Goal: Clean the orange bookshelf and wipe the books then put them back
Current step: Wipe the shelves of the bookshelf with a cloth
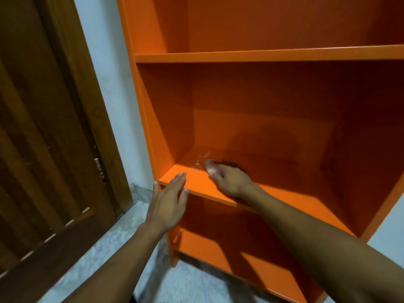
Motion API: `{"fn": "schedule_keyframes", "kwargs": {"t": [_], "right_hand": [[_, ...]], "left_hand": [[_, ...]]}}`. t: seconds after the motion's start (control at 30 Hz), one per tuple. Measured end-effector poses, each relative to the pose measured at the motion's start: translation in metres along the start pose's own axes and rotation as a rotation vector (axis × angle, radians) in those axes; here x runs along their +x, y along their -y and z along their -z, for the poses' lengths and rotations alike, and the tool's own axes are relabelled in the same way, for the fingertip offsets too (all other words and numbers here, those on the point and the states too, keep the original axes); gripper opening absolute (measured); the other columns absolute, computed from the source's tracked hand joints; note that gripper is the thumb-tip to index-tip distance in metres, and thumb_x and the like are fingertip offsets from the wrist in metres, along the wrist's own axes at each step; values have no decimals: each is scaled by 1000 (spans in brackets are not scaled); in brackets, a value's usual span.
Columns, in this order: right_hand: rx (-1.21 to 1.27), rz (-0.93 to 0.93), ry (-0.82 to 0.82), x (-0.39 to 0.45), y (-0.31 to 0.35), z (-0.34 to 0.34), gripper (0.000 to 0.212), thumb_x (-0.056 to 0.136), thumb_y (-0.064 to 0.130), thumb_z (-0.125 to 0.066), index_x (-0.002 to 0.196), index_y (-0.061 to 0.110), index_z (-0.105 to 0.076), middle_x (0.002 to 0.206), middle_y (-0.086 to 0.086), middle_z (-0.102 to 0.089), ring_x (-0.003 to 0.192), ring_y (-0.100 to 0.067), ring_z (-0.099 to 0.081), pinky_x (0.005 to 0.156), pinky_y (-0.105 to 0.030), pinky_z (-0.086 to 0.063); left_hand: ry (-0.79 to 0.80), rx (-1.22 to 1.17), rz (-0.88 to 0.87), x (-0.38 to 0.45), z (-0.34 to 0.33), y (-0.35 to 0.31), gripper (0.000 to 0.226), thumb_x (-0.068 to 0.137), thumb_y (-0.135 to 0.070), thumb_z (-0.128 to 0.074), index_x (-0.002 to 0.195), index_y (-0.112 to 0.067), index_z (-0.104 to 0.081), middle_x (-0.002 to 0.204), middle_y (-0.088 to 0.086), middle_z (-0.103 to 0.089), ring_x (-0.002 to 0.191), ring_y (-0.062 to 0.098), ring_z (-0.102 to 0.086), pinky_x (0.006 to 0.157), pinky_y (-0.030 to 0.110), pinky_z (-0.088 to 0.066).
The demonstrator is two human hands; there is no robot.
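The orange bookshelf [262, 55] fills the right of the view, and its shelves hold no books. My left hand [168, 200] lies with straight fingers on the front left corner of the middle shelf board [284, 195]. My right hand [229, 180] reaches onto that board and grips a small brush-like cleaning tool [211, 167], pale at the tip with dark fibres behind my fingers. White dust specks [201, 159] lie on the board just beyond the tool, near the back left corner.
A dark wooden door [43, 138] stands at the left, with a strip of pale wall [105, 73] between it and the shelf. Grey speckled floor [105, 248] runs below. The lower shelf [218, 252] sits under my arms.
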State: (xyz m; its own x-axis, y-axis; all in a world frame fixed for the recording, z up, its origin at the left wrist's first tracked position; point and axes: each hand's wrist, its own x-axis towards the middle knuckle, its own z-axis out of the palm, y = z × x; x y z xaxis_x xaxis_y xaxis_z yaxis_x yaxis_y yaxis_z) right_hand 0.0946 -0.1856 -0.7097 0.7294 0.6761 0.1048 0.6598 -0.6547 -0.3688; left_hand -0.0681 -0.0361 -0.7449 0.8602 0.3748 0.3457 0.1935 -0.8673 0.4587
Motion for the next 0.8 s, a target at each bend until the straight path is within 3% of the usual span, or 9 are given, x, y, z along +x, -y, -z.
{"fn": "schedule_keyframes", "kwargs": {"t": [0.1,0.17,0.27,0.33,0.5,0.6,0.67,0.7,0.8], "right_hand": [[-7,246,30,-9,25,-14,63,91,54,-58,148,33,-40,151,-6,-47,137,-31,-45,111,-45,-36],[16,406,67,-15,32,-26,65,88,38,-69,147,25,-45,150,-9,-48,139,-30,-41,115,-45,-32],[120,579,69,-29,38,-33,52,92,13,-66,141,23,-54,142,-1,-58,132,-21,-51,109,-33,-41],[237,601,108,-35,42,-29,47,94,12,-62,139,25,-56,138,5,-61,128,-12,-54,104,-24,-43],[404,407,-181,-17,40,8,36,96,18,-62,131,25,-61,125,12,-66,110,-1,-60,88,-8,-39],[446,139,-184,20,16,24,9,99,28,-56,103,30,-64,98,16,-62,81,-4,-59,83,-21,-42],[416,-46,-214,53,-8,18,40,94,56,-52,121,28,-60,117,5,-63,102,-17,-61,95,-34,-45],[312,-133,-249,71,-22,9,51,96,58,-47,134,25,-55,133,-4,-59,115,-27,-59,99,-40,-45],[151,-303,-184,104,-41,-16,50,103,40,-38,150,24,-37,155,-15,-36,133,-39,-45,107,-45,-42]], "left_hand": [[-153,-57,33,-11,16,13,52,102,-28,-35,154,-24,-34,159,3,-37,148,18,-30,123,53,-4],[-183,-72,63,-16,27,22,56,102,-20,-37,156,-25,-27,163,3,-27,151,17,-21,124,53,-3],[-184,-74,80,-17,40,29,64,103,-15,-41,159,-29,-14,167,-1,-10,154,16,-7,122,46,3],[-185,-58,73,-13,45,31,67,102,-16,-41,159,-31,-9,167,-2,-3,154,16,-1,121,43,4],[-188,-36,20,0,55,31,68,105,-22,-39,158,-31,2,163,-10,10,150,11,11,120,41,3],[-168,-11,-10,8,57,34,72,105,-21,-39,157,-33,9,161,-13,15,149,11,16,121,41,2],[-130,7,-11,13,57,37,74,105,-23,-40,155,-34,14,163,-10,17,150,14,17,123,43,0],[-115,13,-10,15,56,38,75,105,-25,-40,154,-34,16,163,-9,18,150,15,17,123,45,-1],[-104,19,0,19,54,38,77,105,-29,-41,153,-33,19,159,-13,23,150,17,17,123,46,-2]]}}
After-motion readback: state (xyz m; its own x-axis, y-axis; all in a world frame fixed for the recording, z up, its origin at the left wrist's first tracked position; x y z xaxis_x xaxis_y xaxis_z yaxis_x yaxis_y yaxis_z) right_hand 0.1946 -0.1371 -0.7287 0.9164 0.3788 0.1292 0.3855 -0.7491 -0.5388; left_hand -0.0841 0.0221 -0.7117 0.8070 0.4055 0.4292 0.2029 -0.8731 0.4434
